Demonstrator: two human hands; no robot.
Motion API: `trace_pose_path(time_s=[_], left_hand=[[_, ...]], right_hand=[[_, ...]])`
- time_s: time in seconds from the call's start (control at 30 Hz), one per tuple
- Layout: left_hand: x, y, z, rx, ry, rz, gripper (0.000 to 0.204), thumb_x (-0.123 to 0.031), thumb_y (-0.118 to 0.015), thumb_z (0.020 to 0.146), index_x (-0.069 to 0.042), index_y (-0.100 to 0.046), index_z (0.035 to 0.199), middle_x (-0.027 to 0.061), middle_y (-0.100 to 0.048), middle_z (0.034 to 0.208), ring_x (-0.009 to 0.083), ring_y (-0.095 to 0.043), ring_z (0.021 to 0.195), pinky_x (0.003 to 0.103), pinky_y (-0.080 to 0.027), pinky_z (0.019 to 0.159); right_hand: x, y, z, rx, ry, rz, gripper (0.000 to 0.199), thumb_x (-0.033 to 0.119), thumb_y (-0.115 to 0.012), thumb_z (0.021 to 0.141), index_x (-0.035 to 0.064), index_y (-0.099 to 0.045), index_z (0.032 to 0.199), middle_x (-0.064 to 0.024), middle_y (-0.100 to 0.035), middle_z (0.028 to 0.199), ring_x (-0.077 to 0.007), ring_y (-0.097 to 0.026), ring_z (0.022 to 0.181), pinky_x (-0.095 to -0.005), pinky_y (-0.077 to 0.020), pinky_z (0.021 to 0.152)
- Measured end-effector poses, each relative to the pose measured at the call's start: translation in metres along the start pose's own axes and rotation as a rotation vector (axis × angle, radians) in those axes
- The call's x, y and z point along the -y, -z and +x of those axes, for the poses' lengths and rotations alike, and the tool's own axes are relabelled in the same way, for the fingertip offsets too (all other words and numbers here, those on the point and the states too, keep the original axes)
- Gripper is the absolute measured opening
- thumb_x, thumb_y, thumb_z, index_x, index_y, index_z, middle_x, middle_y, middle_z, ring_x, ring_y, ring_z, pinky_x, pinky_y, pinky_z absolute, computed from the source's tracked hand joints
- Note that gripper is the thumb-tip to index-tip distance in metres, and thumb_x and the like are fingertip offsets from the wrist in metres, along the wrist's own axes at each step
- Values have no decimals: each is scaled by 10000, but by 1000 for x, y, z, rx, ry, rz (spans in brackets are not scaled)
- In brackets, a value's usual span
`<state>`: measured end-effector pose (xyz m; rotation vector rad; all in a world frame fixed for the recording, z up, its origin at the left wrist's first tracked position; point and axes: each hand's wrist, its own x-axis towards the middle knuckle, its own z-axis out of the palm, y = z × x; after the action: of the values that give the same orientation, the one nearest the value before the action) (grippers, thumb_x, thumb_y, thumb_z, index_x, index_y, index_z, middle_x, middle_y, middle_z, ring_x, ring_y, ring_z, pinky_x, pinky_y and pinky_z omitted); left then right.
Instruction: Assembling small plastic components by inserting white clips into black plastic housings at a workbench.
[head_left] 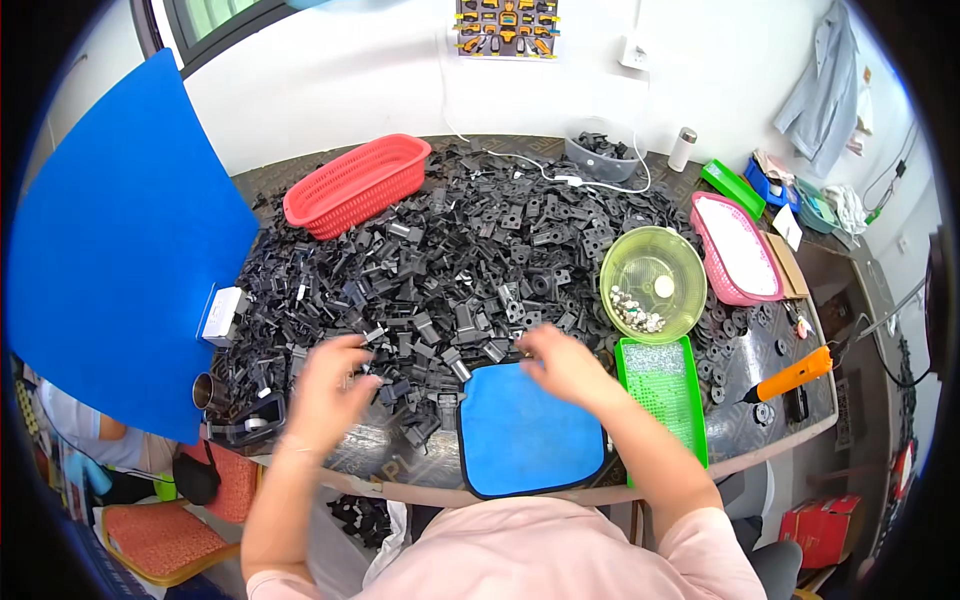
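Observation:
A wide heap of small black plastic parts (470,250) covers most of the table. Over the heap's near left edge is my left hand (332,388), a little blurred, its thumb and fingers apart. My right hand (562,366) is at the heap's near edge, above the far right corner of a blue mat (530,430) with a black border. Its fingers are curved with a gap towards the thumb, and I see nothing held there. Several loose black parts lie between my hands, just left of the mat.
Right of the mat are a green tray (690,400), a yellow-green basket (690,262) with small pieces, and a pink basket (715,275) of white material. An orange electric screwdriver (795,375) lies farther right. A red basket (385,188) stands behind; a blue board (120,250) rises left.

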<state>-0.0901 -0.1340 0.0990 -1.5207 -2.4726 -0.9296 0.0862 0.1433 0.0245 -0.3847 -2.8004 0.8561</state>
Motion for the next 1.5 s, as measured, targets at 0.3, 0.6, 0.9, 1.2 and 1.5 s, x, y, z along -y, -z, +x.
trace_pose_path(time_s=[0.3,0.6,0.9,1.2,1.5], left_hand=[[-19,-156,63,82,-147,467,231,-107,-550,798,-63,-609,1018,162,-473,1306,343,-450,1200,417,-463,922],[3,-128,50,-213,-9,-202,281,14,-611,792,-52,-622,1065,122,-627,1072,286,-609,981,323,-503,842],[-57,-123,8,169,787,-1726,264,-146,-528,942,-50,-542,1188,84,-615,1091,279,-631,986,461,-551,817],[-80,-109,-2,224,816,-1770,319,-166,-545,937,-17,-516,1218,104,-611,1068,256,-636,949,387,-549,817],[-78,-138,-30,121,691,-1448,239,17,-593,854,-13,-538,1085,97,-627,971,210,-658,766,326,-568,680]], right_hand=[[-10,-13,93,87,-99,-158,594,178,-748,721,108,-507,1259,-124,-488,1207,-324,-571,1048,-394,-485,883],[-38,2,61,-244,-45,120,179,170,-722,770,62,-681,908,-82,-625,880,-218,-628,760,-311,-511,690],[19,4,-15,-60,-463,1326,141,120,-690,838,30,-602,901,-49,-646,779,-122,-623,629,-223,-499,564],[28,-13,-35,-195,-432,1177,143,107,-716,813,30,-606,864,-34,-638,748,-89,-585,591,-198,-453,529],[28,-28,-57,-34,-399,1161,162,148,-678,850,54,-602,958,3,-612,799,-61,-557,689,-225,-457,574]])
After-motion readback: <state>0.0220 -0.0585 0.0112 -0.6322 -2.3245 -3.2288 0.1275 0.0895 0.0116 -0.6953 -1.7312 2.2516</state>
